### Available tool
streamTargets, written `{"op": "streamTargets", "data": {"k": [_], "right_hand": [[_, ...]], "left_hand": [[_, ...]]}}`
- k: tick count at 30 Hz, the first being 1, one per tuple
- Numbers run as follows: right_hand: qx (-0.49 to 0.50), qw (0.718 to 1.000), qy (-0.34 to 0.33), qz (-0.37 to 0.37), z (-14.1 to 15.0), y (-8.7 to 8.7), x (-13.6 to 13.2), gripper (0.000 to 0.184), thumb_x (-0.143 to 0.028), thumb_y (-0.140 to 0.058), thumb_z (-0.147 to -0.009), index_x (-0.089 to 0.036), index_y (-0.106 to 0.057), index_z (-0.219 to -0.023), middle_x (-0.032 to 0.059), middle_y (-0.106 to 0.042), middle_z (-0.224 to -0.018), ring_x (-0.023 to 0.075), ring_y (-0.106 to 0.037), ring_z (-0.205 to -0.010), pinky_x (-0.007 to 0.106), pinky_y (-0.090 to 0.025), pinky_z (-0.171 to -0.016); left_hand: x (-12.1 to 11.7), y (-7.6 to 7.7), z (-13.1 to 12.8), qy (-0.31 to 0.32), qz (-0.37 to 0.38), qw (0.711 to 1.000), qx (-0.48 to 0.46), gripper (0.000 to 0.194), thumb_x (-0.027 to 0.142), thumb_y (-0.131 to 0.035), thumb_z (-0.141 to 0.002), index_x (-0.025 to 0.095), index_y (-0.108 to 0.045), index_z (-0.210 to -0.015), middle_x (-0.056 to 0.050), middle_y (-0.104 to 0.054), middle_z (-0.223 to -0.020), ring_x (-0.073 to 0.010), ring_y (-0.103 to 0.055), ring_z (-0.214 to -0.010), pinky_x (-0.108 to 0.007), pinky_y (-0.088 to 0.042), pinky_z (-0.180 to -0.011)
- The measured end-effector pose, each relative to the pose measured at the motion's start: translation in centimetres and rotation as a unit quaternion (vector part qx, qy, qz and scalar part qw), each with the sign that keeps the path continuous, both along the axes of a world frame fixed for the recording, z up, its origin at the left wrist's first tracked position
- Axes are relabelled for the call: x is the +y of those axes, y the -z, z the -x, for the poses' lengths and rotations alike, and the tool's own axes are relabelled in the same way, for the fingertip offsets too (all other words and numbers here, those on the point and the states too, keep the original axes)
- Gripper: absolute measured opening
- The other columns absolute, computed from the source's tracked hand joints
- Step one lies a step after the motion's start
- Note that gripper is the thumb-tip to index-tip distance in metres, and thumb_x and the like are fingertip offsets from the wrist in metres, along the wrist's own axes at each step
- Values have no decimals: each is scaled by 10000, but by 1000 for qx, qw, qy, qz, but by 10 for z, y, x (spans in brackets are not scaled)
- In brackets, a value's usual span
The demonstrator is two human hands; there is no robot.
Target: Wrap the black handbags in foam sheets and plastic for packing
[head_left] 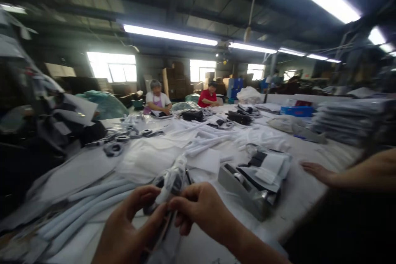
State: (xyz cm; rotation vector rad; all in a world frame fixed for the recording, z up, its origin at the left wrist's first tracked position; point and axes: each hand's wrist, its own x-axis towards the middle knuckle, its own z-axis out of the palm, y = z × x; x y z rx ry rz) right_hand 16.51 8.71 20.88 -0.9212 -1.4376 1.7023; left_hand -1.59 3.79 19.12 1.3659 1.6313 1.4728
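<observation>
My left hand (136, 218) is closed round the near side of a plastic-wrapped dark and white bundle (172, 178), thumb and fingers on either side of it. Against the same bundle, my right hand (201, 210) pinches with thumb and forefinger at its lower edge. Blur hides exactly what the wrapped item is. Beyond my right hand stands a grey desktop tape dispenser (244, 194). Pale foam-like tubes (89, 206) lie to the left of my left hand, and white sheets (151, 159) spread out just past the bundle.
A co-worker's hand (318, 171) rests on the table at right. Flat black-and-white packs (269, 169) lie behind the dispenser. Dark rings (113, 148) sit at left, a blue box (297, 110) and stacked packs (346, 119) at right. Two people (157, 101) work across the table.
</observation>
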Motion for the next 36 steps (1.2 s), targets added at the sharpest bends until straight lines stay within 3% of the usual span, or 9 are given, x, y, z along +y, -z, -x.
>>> {"op": "streamTargets", "data": {"k": [3, 8, 14, 18, 21, 25, 28, 32, 36], "right_hand": [[40, 997, -62, -11, -3, 0, 1, 427, -510, -783, -733, -91, -722, -792, 43, -706, -696, 88, -622, -517, 204, -501, -545], [94, 988, -123, 21, -8, 5, 2, 439, -455, -779, -783, -123, -662, -1047, 40, -717, -806, 90, -641, -580, 241, -525, -648], [63, 998, -15, -25, 2, 22, 9, 465, -537, -796, -726, -94, -711, -835, 47, -693, -690, 116, -605, -529, 232, -468, -525], [57, 996, 33, -62, 5, 32, 8, 461, -559, -776, -747, -116, -737, -868, 47, -694, -694, 131, -607, -533, 243, -478, -515], [67, 993, 70, -68, 4, 45, 7, 467, -595, -732, -784, -149, -731, -921, 64, -722, -814, 134, -627, -566, 270, -527, -574], [147, 988, 35, -17, 8, 58, 7, 533, -641, -724, -768, -190, -712, -1052, 68, -720, -931, 140, -632, -616, 312, -557, -630], [156, 988, 0, -9, 13, 51, 5, 462, -554, -797, -742, -159, -748, -979, 60, -719, -851, 141, -629, -684, 255, -515, -640], [134, 991, 12, -2, 20, 32, 3, 402, -508, -828, -719, -122, -759, -807, 40, -690, -745, 113, -586, -655, 204, -467, -597], [97, 994, 30, -39, 26, 25, 2, 455, -558, -787, -727, -132, -743, -881, 47, -700, -746, 148, -617, -624, 234, -505, -545]], "left_hand": [[0, -13, -7, -12, -8, 1000, 3, 394, 492, -791, -676, 230, -662, -941, -54, -760, -969, -304, -676, -1073, -320, -541, -875], [-1, -15, -11, 44, 8, 997, -65, 391, 481, -779, -699, 204, -634, -933, -68, -757, -911, -270, -709, -915, -280, -545, -722], [-5, -19, -11, 121, 44, 977, -167, 473, 545, -790, -705, 183, -613, -953, -80, -748, -842, -227, -709, -714, -274, -531, -617], [-5, -24, -11, 121, 51, 973, -189, 478, 524, -823, -685, 188, -621, -959, -69, -749, -859, -215, -709, -740, -244, -518, -615], [-4, -27, -10, 113, 61, 969, -213, 493, 520, -836, -674, 190, -615, -966, -55, -749, -841, -191, -698, -712, -225, -506, -603], [-3, -27, -7, 104, 68, 967, -224, 513, 523, -846, -662, 194, -603, -972, -51, -748, -836, -173, -683, -655, -220, -495, -579], [-4, -27, -7, 101, 70, 965, -231, 513, 501, -859, -655, 193, -600, -972, -43, -743, -825, -171, -683, -661, -214, -494, -579], [-5, -27, -9, 101, 73, 966, -226, 491, 498, -848, -674, 191, -604, -968, -39, -740, -818, -165, -678, -648, -212, -489, -567], [-5, -26, -7, 101, 57, 975, -192, 466, 500, -824, -707, 193, -608, -983, -49, -747, -861, -174, -686, -696, -216, -491, -586]]}}
